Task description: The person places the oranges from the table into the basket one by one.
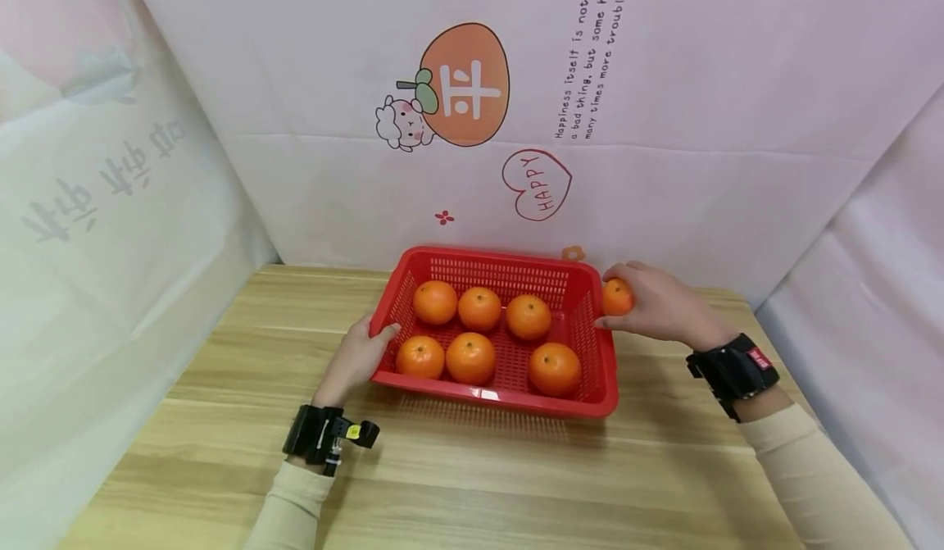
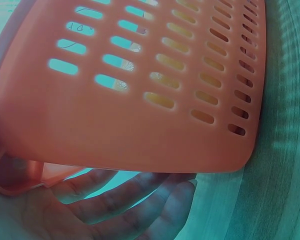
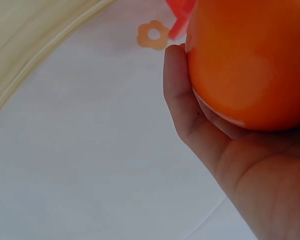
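Note:
A red plastic basket (image 1: 492, 398) with slotted walls holds several oranges (image 1: 471, 359), three along the back and three along the front. At its left end my left hand (image 1: 359, 356) grips the rim, thumb over the edge inside. In the left wrist view the fingers (image 2: 135, 200) of that hand show against the outside of the basket (image 2: 115, 140). My right hand (image 1: 661, 304) holds another orange (image 1: 618, 297) just outside the basket's right rim. Seen from the right wrist, the fingers curl around this orange (image 3: 250, 65), which hides part of the hand.
The basket is on a wood-grain table (image 1: 472, 484), near its back edge. A white printed cloth (image 1: 332, 181) hangs behind, and pale cloth sides (image 1: 870, 304) flank the table left and right. Both wrists wear black straps (image 1: 733, 374).

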